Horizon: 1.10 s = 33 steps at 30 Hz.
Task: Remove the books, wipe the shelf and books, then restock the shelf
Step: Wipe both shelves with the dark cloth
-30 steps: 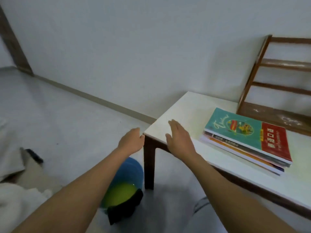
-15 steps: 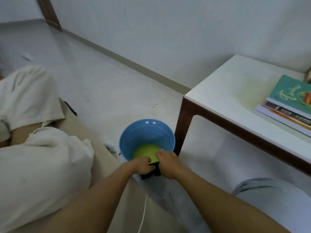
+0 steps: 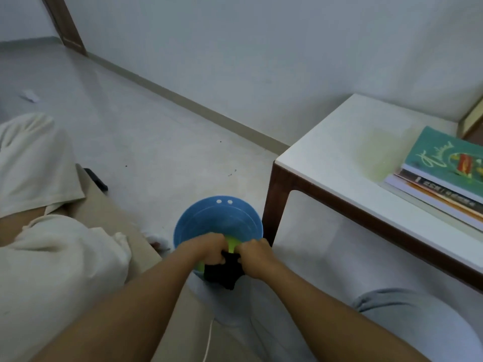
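A dark cloth (image 3: 224, 272) hangs over the near rim of a blue bucket (image 3: 217, 220) that stands on the floor by the table leg. My left hand (image 3: 206, 249) and my right hand (image 3: 253, 254) both grip the cloth's top edge, close together. Yellow-green liquid shows inside the bucket just beyond my fingers. A stack of books (image 3: 441, 176), topped by a teal one, lies on the white table (image 3: 339, 152) at the right. Only a corner of the wooden shelf (image 3: 471, 124) shows at the right edge.
Another person in pale clothes (image 3: 39, 231) sits on the floor at the left, close to the bucket. My grey-clad knees (image 3: 407, 325) fill the bottom right. A small dark object (image 3: 95, 178) lies on the floor. Wall and baseboard run behind.
My view dropped from the table to the floor. Both hands came down from the table corner to the bucket and closed on the dark cloth, now lifted slightly at the rim.
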{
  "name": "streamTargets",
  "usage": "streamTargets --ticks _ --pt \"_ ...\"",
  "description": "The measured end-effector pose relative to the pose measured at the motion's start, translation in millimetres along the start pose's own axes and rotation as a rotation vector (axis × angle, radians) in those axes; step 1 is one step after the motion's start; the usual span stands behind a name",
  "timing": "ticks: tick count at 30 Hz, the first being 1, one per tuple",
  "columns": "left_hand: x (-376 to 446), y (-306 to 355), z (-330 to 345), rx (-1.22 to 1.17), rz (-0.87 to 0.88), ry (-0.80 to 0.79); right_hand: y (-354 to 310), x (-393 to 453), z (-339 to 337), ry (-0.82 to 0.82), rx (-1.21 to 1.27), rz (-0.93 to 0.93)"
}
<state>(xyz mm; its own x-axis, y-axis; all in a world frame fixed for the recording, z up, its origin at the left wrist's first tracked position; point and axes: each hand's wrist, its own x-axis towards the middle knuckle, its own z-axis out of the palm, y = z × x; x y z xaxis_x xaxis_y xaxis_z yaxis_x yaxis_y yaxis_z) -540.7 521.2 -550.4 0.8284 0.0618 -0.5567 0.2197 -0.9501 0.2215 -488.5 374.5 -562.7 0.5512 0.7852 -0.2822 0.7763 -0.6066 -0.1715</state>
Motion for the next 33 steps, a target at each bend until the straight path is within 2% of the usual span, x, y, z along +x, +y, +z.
streamTargets --ticks 2,5,7,10,13,14,17,19,21,23,27,30,33 --pt "-4 0 -39 -0.133 0.046 -0.025 10 -2 -35 -0.033 0.261 0.082" --pt "-18 8 -105 -0.627 0.063 0.020 37 -14 -99 -0.018 0.742 0.170" --pt "-29 24 -146 -0.845 0.094 0.042 57 -33 -137 -0.039 1.155 0.150" --pt "-35 72 -210 -0.927 0.241 0.047 89 -69 -192 -0.022 1.532 0.028" --pt "-32 143 -260 -0.963 0.363 0.061 123 -107 -233 0.097 1.773 -0.046" --pt "-28 184 -280 -0.952 0.408 0.062 148 -127 -247 0.185 1.857 -0.068" --pt "-19 258 -308 -0.967 0.527 0.061 185 -168 -269 0.306 2.036 -0.098" --pt "-3 304 -320 -0.904 0.571 0.067 216 -196 -279 0.412 2.106 -0.099" --pt "15 365 -334 -0.761 0.599 0.139 255 -231 -292 0.562 2.144 -0.103" --pt "32 419 -348 -0.599 0.621 0.305 293 -265 -305 0.735 2.159 -0.041" --pt "58 508 -378 -0.356 0.664 0.680 370 -327 -331 1.067 2.023 0.215" --pt "78 560 -406 -0.213 0.739 0.902 422 -361 -363 1.281 1.763 0.356" --pt "104 593 -437 -0.066 0.740 1.042 467 -369 -397 1.376 1.300 0.555"
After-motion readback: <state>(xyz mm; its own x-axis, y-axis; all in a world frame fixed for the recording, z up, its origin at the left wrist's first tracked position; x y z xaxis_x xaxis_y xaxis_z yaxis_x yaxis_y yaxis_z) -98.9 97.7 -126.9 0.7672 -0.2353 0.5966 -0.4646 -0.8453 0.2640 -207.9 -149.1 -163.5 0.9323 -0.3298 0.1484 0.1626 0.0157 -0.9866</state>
